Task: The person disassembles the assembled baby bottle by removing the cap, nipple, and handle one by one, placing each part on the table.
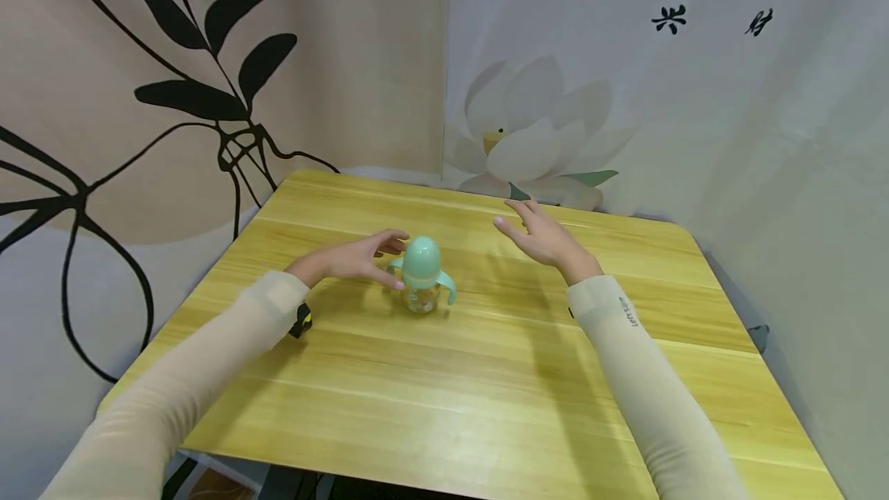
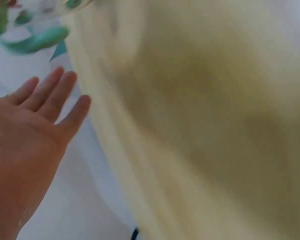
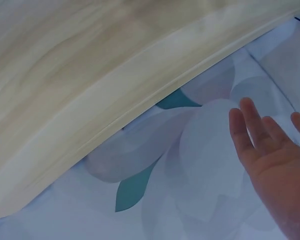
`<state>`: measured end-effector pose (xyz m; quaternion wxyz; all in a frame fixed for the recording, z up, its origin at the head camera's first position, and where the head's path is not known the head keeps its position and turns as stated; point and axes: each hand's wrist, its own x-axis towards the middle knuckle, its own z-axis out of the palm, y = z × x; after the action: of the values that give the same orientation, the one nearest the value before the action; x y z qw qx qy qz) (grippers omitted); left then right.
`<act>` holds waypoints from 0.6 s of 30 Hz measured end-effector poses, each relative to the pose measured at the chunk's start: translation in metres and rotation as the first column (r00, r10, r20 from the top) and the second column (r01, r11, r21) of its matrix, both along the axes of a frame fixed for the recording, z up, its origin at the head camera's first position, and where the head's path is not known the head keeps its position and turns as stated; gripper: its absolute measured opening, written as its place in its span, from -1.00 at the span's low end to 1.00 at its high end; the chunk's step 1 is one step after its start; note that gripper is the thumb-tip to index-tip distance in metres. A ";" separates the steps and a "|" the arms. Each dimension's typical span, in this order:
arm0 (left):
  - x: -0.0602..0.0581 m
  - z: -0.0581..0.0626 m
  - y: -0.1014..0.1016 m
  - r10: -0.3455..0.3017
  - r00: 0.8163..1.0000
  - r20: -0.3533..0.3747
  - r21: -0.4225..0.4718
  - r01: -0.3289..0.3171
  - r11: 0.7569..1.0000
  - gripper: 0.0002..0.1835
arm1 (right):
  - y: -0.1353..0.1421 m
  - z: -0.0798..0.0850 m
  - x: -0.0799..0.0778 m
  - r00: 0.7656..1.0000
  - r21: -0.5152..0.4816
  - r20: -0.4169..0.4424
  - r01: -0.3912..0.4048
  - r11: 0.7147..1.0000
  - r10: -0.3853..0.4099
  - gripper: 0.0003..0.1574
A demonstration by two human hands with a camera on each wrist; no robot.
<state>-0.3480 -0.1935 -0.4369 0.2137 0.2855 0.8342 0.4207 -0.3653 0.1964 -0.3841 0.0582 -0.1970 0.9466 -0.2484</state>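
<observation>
A baby bottle (image 1: 421, 262) with a mint-green domed cap, two mint side handles and a clear patterned body stands upright on the wooden table. My left hand (image 1: 357, 258) is at its left side, fingers spread and thumb apart, with the thumb tip overlapping the bottle's edge in the head view. In the left wrist view the left hand (image 2: 32, 122) has its fingers extended, and part of the bottle's handle (image 2: 35, 41) shows at the top left, blurred. Off to the right, my right hand (image 1: 545, 238) hovers above the table with extended fingers, holding nothing.
The yellow wood-grain table (image 1: 444, 392) spans the space before me. Behind it hang cloth backdrops, one with black leaves (image 1: 239, 10), the other with a pale lotus (image 1: 535, 130). A dark item with a yellow mark (image 1: 302, 321) shows at the left cuff.
</observation>
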 end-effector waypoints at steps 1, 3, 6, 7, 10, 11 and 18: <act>0.000 -0.005 0.002 0.003 1.000 -0.007 0.009 -0.003 1.000 0.15 | -0.002 0.000 0.001 1.000 -0.001 -0.001 -0.004 1.000 0.004 0.11; 0.000 -0.015 0.004 0.001 1.000 -0.011 0.036 0.000 0.999 0.11 | -0.006 -0.001 0.001 1.000 -0.002 -0.004 -0.013 1.000 0.013 0.10; -0.002 -0.022 0.008 -0.009 1.000 -0.005 0.068 0.009 0.998 0.09 | -0.010 -0.001 0.000 1.000 -0.016 -0.015 -0.017 1.000 0.017 0.07; -0.002 -0.024 0.010 -0.017 1.000 0.001 0.081 0.017 0.997 0.09 | -0.011 -0.002 0.000 1.000 -0.021 -0.016 -0.020 1.000 0.019 0.06; -0.001 -0.028 0.013 -0.049 0.999 0.021 0.114 0.047 0.992 0.11 | -0.013 -0.005 -0.001 0.999 -0.033 -0.024 -0.028 0.999 0.027 0.06; -0.001 -0.029 0.015 -0.060 0.998 0.027 0.116 0.057 0.992 0.11 | -0.013 -0.006 -0.001 0.999 -0.036 -0.024 -0.030 0.999 0.029 0.05; 0.000 -0.039 0.021 -0.111 0.994 -0.003 0.097 0.110 0.989 -0.05 | -0.013 -0.017 -0.001 1.000 -0.022 -0.012 -0.018 1.000 0.017 0.04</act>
<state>-0.3478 -0.1722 -0.4756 0.2235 0.3408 0.7954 0.4485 -0.3661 0.1839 -0.4009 0.0525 -0.2074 0.9424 -0.2572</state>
